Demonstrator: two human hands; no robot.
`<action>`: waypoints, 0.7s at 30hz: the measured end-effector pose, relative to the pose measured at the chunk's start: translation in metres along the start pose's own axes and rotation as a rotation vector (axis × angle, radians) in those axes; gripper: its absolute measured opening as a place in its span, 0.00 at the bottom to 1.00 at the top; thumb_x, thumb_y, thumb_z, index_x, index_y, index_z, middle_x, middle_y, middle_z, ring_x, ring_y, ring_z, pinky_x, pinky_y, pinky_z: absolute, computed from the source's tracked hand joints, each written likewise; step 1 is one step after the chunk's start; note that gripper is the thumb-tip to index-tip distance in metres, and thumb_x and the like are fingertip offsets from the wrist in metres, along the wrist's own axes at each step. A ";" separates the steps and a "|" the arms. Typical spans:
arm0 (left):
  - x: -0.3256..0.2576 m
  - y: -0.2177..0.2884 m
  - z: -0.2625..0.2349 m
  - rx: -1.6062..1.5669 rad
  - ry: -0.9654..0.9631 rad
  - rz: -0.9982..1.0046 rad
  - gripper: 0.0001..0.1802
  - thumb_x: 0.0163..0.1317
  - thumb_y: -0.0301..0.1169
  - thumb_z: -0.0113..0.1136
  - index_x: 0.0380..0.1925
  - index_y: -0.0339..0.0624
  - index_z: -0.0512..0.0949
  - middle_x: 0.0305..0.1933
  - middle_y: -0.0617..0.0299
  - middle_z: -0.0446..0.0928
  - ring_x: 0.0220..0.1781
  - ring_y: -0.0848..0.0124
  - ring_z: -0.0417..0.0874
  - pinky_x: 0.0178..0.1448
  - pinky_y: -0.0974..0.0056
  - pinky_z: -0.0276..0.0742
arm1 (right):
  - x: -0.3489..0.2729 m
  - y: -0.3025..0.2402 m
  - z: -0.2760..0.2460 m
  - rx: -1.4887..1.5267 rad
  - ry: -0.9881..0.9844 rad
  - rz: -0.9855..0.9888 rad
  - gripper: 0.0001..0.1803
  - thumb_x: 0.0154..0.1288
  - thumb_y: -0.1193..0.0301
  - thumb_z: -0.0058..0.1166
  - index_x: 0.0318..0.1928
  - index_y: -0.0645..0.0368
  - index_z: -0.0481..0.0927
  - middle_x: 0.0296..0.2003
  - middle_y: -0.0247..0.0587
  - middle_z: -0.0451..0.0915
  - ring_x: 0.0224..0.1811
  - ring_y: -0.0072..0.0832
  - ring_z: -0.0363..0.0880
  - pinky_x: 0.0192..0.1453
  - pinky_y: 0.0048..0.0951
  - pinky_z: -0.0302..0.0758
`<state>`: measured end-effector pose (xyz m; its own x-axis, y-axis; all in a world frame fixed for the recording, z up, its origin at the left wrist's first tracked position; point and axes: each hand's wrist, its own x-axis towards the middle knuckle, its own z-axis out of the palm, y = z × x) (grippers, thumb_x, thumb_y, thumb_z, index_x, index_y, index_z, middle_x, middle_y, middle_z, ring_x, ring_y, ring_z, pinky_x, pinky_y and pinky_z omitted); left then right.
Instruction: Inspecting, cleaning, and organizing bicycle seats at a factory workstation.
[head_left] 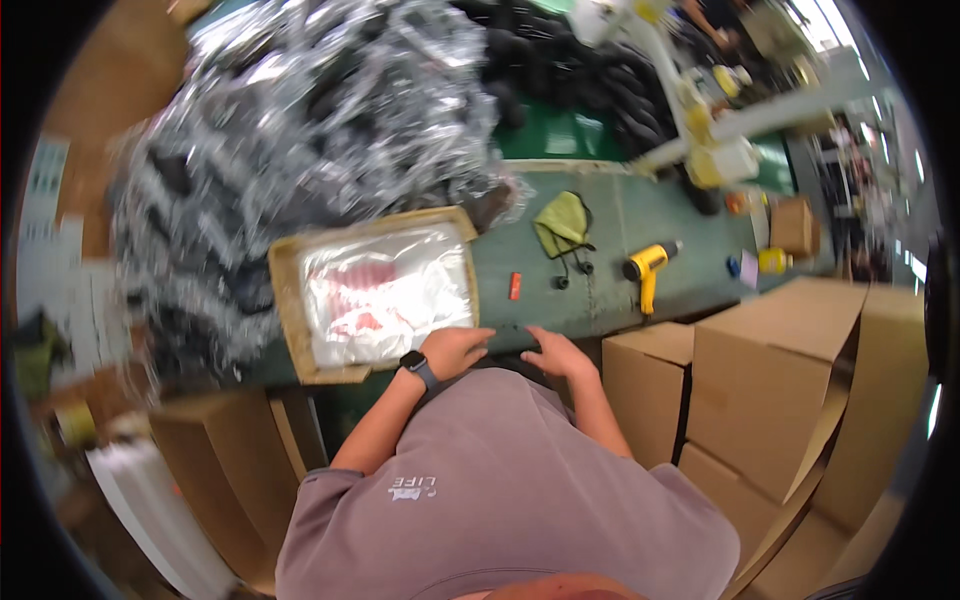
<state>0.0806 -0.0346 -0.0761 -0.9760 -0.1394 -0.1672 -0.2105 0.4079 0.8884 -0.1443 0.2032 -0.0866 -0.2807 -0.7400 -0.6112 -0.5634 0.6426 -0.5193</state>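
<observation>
We judge a pause betw. steps: L hand (456,352), nr. open carton (290,318), & R hand (558,354) empty, loosely spread; next grasp needs reaching.

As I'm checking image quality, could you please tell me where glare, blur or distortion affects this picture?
Head view: strong glare whitens the bag; bright highlights break up the plastic heap. Head view: fisheye distortion bends the cartons at right, and black fills the corners. Head view: the upper-right background looks smeared, the heat gun clearer.
</observation>
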 end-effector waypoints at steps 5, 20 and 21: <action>0.084 0.005 0.018 0.143 -0.183 -0.124 0.27 0.72 0.37 0.71 0.69 0.42 0.82 0.60 0.46 0.89 0.60 0.45 0.89 0.63 0.47 0.86 | 0.032 0.105 -0.089 0.198 0.266 0.080 0.43 0.70 0.55 0.72 0.79 0.62 0.73 0.61 0.64 0.88 0.62 0.58 0.89 0.68 0.51 0.83; 0.262 0.063 0.068 0.204 -0.146 -0.290 0.30 0.76 0.36 0.68 0.75 0.42 0.76 0.65 0.45 0.86 0.66 0.44 0.87 0.68 0.48 0.84 | 0.357 0.322 -0.443 2.166 0.782 0.077 0.54 0.74 0.53 0.76 0.87 0.58 0.58 0.80 0.57 0.68 0.76 0.47 0.76 0.79 0.50 0.79; 0.271 0.063 0.070 0.207 -0.156 -0.293 0.30 0.76 0.36 0.68 0.75 0.42 0.76 0.65 0.45 0.86 0.66 0.44 0.87 0.68 0.48 0.84 | 0.374 0.331 -0.461 2.276 0.983 0.174 0.55 0.71 0.49 0.77 0.86 0.59 0.59 0.80 0.57 0.68 0.76 0.49 0.76 0.78 0.54 0.79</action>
<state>-0.2007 0.0162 -0.0953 -0.8664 -0.1444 -0.4779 -0.4724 0.5467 0.6913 -0.7941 0.0473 -0.2114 -0.6873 -0.1065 -0.7186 0.5911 -0.6570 -0.4679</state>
